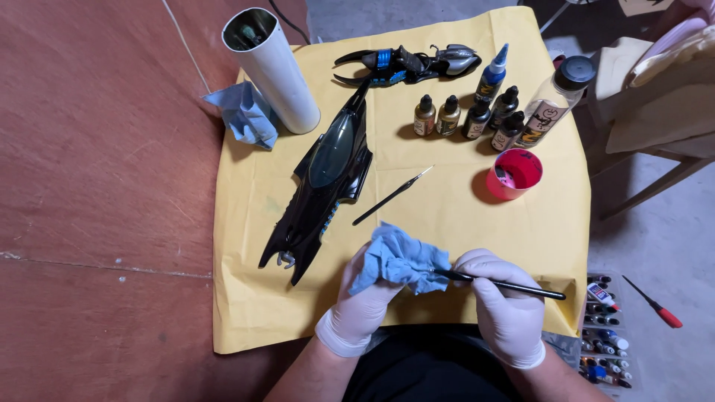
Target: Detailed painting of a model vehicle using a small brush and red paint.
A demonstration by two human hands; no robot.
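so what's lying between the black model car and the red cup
A thin loose brush lies on the yellow paper between the black model car and the red cup, seen in the head view.

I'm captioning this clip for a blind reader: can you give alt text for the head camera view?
Two gloved hands work over a yellow sheet: the left hand bunches a blue cloth around the tip of a black paintbrush held by the right hand. Beyond lie a black model vehicle, a second brush, small paint bottles, a red cup and a white tube.
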